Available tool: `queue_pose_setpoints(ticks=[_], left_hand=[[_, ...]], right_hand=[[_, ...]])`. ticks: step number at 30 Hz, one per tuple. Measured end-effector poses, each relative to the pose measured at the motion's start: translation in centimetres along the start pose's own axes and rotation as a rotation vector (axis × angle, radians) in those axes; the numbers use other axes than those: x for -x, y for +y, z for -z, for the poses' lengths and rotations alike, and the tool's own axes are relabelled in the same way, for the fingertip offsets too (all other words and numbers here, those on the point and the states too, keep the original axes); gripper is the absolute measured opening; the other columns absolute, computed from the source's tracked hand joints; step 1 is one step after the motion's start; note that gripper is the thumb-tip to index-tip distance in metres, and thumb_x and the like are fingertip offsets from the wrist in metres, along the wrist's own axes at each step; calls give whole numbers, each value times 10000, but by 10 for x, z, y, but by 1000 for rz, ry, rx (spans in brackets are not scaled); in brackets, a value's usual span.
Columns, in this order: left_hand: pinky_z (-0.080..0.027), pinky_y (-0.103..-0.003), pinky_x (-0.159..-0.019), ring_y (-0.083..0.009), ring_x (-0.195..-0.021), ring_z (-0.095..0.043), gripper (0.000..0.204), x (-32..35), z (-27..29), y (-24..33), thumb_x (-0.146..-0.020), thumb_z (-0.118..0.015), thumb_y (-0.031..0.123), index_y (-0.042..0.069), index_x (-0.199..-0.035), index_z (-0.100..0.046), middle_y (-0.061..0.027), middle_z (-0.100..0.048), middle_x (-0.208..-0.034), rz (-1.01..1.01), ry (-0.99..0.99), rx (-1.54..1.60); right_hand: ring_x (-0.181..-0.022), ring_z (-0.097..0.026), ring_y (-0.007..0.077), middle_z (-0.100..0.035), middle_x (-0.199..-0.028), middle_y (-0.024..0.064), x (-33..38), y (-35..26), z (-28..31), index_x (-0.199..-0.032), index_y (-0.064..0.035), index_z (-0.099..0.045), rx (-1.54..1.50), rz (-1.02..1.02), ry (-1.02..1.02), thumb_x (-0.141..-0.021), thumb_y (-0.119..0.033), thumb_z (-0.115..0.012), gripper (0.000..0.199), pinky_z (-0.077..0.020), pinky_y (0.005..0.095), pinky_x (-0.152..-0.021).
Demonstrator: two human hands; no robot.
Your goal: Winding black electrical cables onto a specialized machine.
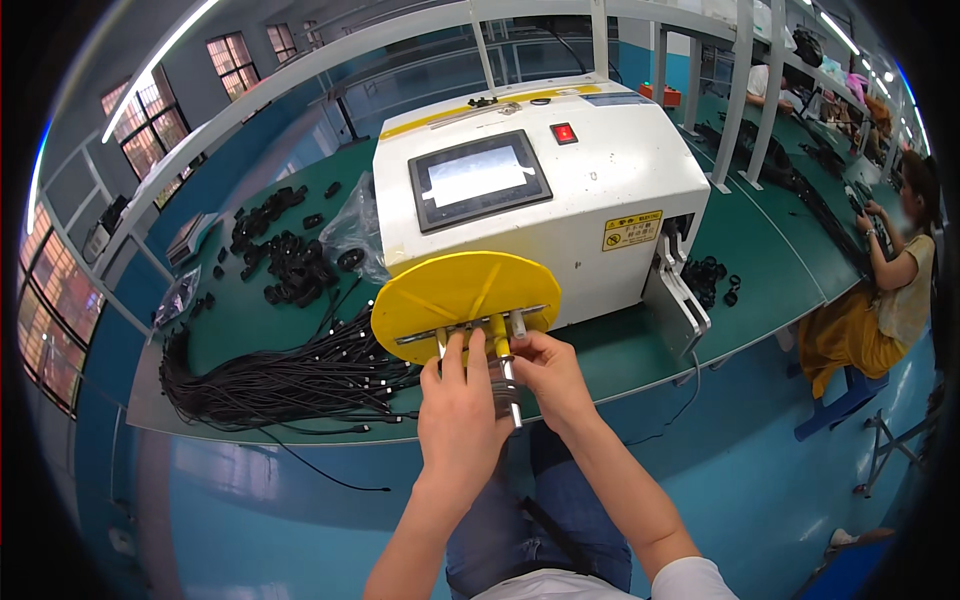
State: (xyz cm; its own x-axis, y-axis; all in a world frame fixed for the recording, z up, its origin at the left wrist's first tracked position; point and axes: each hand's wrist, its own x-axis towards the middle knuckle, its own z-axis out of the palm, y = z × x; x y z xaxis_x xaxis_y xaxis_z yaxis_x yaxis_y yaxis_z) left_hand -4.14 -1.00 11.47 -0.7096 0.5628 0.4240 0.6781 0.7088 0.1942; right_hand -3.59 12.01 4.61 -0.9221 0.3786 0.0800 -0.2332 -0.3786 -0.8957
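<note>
fingers of left hand point(460, 400) and right hand point(548, 372) closed on metal pegs point(505, 330) under yellow disc point(462, 292); white machine point(540, 200) beyond them, black cable bundle point(290, 385) left on desk point(770, 240).

Both forearms come up from the bottom edge (bare, no gloves), left hand point(458, 405) and right hand point(548, 372) side by side, fingers curled forward.
</note>
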Motion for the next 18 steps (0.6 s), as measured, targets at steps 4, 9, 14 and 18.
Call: queue_pose_setpoints(ticks=[4,9,14,18], left_hand=[[-515,-345,-712,-306,-944,-510,785,3,-4,-2,-539,-789,86,44,-1252,-465,-98,-518,-1110,-17,43,-46],[-519,-335,-637,-272,-878,-530,695,12,1,1,-570,-756,68,60,-1215,-498,-78,-533,-1042,-10,21,-47],[-484,-381,-673,-291,-843,-544,659,8,-2,-6,-557,-764,46,49,-1167,-514,-97,-551,-990,-1,-4,-77],[-471,-382,-637,-290,-779,-559,549,7,-7,-7,-566,-763,60,54,-1068,-539,-91,-564,-908,-22,16,-50]], right_hand=[[-815,-620,110,-651,-933,74,12,2,0,-1025,43,-612,-50,-53,-38,-800,47,-609,226,-504,234,-758],[-831,-625,112,-653,-945,79,37,-10,-2,-1050,51,-606,-52,-77,-46,-778,81,-595,274,-505,232,-773],[-791,-605,95,-643,-904,62,32,-16,8,-1029,38,-632,-5,-125,-174,-743,89,-622,291,-485,202,-722],[-721,-572,105,-618,-838,39,22,-20,19,-949,20,-660,72,55,-286,-694,68,-674,260,-443,207,-648]])
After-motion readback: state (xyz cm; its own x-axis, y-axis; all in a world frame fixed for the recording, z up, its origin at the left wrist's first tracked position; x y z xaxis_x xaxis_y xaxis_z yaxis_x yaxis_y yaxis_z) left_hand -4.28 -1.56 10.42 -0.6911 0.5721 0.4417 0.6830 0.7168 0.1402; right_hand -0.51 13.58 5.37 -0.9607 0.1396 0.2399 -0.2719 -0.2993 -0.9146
